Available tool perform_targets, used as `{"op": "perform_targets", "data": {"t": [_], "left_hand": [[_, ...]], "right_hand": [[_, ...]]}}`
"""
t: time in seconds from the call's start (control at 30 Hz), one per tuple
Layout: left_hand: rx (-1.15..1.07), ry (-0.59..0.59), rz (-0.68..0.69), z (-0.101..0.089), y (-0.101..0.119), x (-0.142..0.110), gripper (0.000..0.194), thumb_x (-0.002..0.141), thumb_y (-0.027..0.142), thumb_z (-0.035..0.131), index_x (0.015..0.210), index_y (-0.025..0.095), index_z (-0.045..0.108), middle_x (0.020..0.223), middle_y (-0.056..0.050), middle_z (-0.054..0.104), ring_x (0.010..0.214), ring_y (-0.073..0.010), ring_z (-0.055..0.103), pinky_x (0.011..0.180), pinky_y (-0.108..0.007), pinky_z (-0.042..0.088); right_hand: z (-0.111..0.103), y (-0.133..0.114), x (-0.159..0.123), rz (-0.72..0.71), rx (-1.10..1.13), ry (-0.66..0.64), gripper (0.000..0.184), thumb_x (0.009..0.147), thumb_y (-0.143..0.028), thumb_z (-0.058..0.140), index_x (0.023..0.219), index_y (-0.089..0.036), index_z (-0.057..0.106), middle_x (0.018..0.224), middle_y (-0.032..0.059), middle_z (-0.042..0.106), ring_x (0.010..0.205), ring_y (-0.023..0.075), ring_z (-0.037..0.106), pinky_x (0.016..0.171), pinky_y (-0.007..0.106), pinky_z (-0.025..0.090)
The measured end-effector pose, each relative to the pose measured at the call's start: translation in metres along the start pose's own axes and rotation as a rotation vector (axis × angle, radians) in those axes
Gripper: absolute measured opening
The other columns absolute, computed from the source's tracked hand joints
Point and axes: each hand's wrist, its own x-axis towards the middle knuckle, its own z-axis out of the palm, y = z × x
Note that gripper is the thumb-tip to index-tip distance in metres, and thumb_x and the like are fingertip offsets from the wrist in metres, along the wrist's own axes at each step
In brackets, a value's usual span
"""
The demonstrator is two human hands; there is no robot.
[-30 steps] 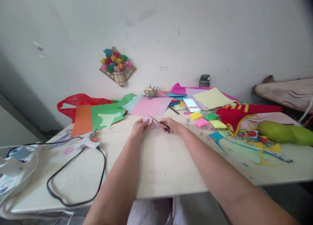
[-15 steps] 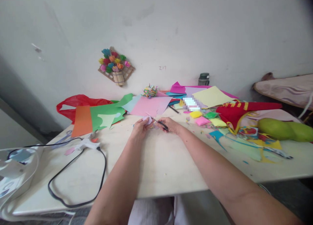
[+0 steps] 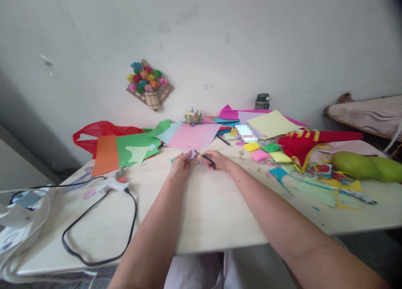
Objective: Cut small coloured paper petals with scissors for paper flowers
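Shifted slightly since the earlier frame, one small lavender paper piece (image 3: 191,154) is pinched in the left hand (image 3: 182,163). The right hand (image 3: 220,160) grips one pair of black-handled metal scissors (image 3: 209,160), close beside the paper. Both forearms (image 3: 159,209) angle inward over the pale surface (image 3: 216,209). Right of the right hand lie four small coloured packets (image 3: 260,155); beyond both hands rises a whitish wall (image 3: 201,38).

Lilac paper (image 3: 191,154) and scissors (image 3: 209,159), centre of the frame.
The paper is small, held and partly covered; the dark-handled scissors, held just right of it, point their metal blades toward the upper left.
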Motion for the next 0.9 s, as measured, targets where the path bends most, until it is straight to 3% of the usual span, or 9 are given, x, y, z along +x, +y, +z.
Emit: {"op": "perform_targets", "data": {"t": [0.9], "left_hand": [[-0.008,0.006,0.002,-0.0015,0.0001,0.0014,0.008,0.073,0.002,0.057,0.074,0.008,0.062,0.073,-0.008,0.066,0.069,-0.0152,0.064,0.061,-0.023,0.055]], "right_hand": [[0.0024,-0.0028,-0.0019,-0.028,-0.023,0.028,0.022,0.069,-0.032,0.065,0.079,-0.015,0.055,0.045,-0.0079,0.047,0.031,0.0041,0.036,0.032,0.016,0.026]]}}
